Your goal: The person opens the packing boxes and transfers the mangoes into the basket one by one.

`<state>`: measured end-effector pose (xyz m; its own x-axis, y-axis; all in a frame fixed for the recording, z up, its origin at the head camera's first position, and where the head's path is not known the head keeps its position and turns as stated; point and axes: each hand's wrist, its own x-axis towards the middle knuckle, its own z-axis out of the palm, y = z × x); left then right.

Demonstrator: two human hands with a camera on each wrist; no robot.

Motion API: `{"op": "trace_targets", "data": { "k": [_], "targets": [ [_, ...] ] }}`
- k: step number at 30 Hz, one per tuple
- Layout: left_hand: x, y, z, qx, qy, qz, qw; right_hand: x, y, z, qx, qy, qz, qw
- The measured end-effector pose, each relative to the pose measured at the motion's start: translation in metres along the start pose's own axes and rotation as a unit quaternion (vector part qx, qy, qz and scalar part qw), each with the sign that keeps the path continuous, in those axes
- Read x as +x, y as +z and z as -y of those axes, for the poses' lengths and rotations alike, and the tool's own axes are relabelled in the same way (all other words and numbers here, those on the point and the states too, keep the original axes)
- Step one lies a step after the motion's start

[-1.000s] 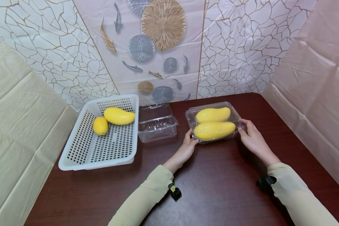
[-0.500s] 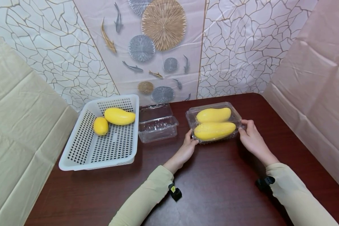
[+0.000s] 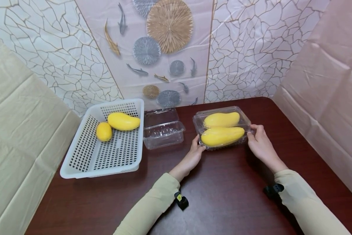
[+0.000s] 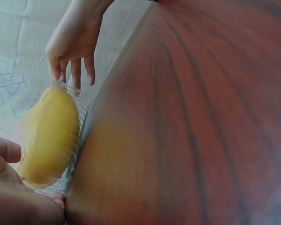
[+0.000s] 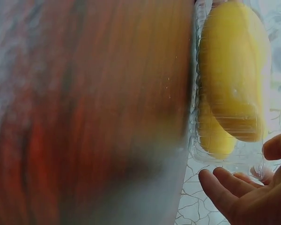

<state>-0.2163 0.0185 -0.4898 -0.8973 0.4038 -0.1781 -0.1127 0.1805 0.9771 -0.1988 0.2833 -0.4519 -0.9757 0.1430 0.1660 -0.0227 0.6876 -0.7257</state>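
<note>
A clear plastic clamshell box (image 3: 244, 117) with its lid down lies on the dark red table, two yellow mangoes (image 3: 222, 136) side by side inside. At its front left corner my left hand (image 3: 192, 156) grips the edge, thumb in front and fingers along the side. My right hand (image 3: 263, 146) pinches the rim at the right end between thumb and fingers. In the left wrist view one mango (image 4: 54, 136) shows through the plastic between both hands. The right wrist view shows the mangoes (image 5: 234, 70) behind the box wall, with my right hand (image 5: 257, 194) at the box's end.
A white perforated basket (image 3: 65, 168) at the left holds a mango (image 3: 123, 121) and a smaller rounded yellow fruit (image 3: 104, 132). Beside it stands an open clear clamshell box (image 3: 164, 141), its lid tipped back. Cloth walls (image 3: 319, 81) border the table at the back and sides.
My right wrist has shifted very slightly to the left. The box, the mangoes and my left hand stay almost where they were.
</note>
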Motion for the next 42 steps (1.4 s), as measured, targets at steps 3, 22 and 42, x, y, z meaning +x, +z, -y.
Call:
{"op": "trace_targets", "data": {
  "k": [3,22,42],
  "targets": [
    [0.000,-0.001,-0.001,0.003,-0.001,0.002,1.0000,0.000,0.000,0.002,0.009,-0.014,-0.017,1.000],
    [0.000,-0.002,-0.003,-0.017,0.006,-0.004,0.9998,0.010,-0.025,0.023,0.090,-0.036,-0.060,0.994],
    [-0.001,-0.004,-0.001,-0.023,0.003,0.014,0.9996,0.055,-0.049,0.054,0.217,-0.022,-0.024,0.976]
  ]
}}
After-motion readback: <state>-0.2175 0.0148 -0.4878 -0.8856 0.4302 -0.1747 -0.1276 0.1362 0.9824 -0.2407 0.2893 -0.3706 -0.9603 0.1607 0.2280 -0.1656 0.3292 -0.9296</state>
